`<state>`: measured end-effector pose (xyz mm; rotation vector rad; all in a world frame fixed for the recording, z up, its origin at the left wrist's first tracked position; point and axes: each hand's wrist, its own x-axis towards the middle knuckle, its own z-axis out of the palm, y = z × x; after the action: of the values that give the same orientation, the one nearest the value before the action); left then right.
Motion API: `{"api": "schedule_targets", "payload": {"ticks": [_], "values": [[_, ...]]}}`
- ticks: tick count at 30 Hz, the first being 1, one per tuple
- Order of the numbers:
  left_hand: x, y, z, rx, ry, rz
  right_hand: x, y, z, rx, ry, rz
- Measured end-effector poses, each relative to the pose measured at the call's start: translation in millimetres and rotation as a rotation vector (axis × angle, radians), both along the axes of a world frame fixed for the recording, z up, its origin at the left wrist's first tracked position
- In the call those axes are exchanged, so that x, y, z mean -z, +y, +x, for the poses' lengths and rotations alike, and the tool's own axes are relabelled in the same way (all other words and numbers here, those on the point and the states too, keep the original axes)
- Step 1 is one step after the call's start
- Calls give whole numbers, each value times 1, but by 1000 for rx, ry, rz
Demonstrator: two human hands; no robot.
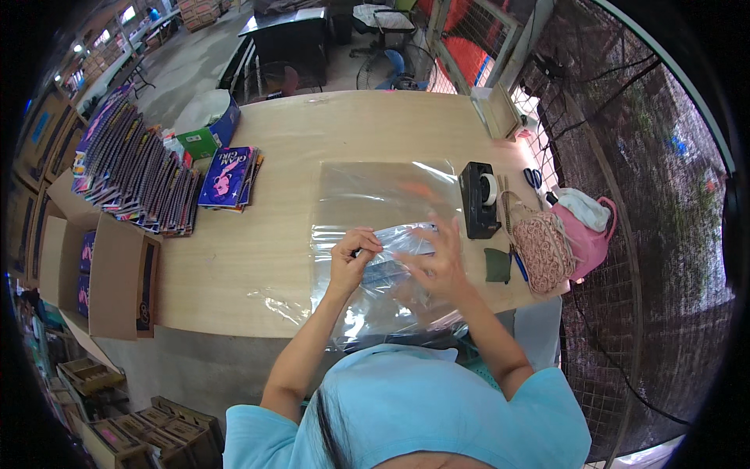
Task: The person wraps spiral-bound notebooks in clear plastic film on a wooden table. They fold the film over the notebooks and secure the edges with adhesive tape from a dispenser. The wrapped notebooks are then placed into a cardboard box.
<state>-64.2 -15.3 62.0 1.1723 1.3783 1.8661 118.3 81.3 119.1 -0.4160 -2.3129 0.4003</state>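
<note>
Glossy, crinkled clear plastic point(375, 191) lay across a smooth, pale table point(226, 270), pinched in a person's left hand point(355, 258) as the blurred right hand point(439, 262) spread loose fingers over it. A boxy black tape dispenser point(473, 205) stood just right; thin notebooks point(144, 172) leaned in rows far left.

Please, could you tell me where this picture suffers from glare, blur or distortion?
Head view: white glare streaks cross the clear plastic; the right grip looks slightly blurred, perhaps from motion. Same head view: the table shows a bowed far edge, bent by the fisheye lens; the corners fall to black; light behind the dark mesh washes out in patches.
</note>
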Motion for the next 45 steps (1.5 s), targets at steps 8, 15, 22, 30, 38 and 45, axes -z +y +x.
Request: {"api": "schedule_targets", "payload": {"ticks": [8,15,22,30,38,45], "values": [[-4,-3,-7,121,-113,-76,67,-21,12,26,123,88],[-83,31,-21,409,886,-535,61,2,31,-14,74,206],[-80,25,-3,264,943,-589,120,220,128,770,15,-1008],[-81,18,-5,242,937,-624,133,178,132,759,99,-910],[-75,20,-10,252,987,-554,163,86,86,224,979,-1781],[-74,25,-11,286,1009,-548,83,-35,4,57,466,-1368]]}}
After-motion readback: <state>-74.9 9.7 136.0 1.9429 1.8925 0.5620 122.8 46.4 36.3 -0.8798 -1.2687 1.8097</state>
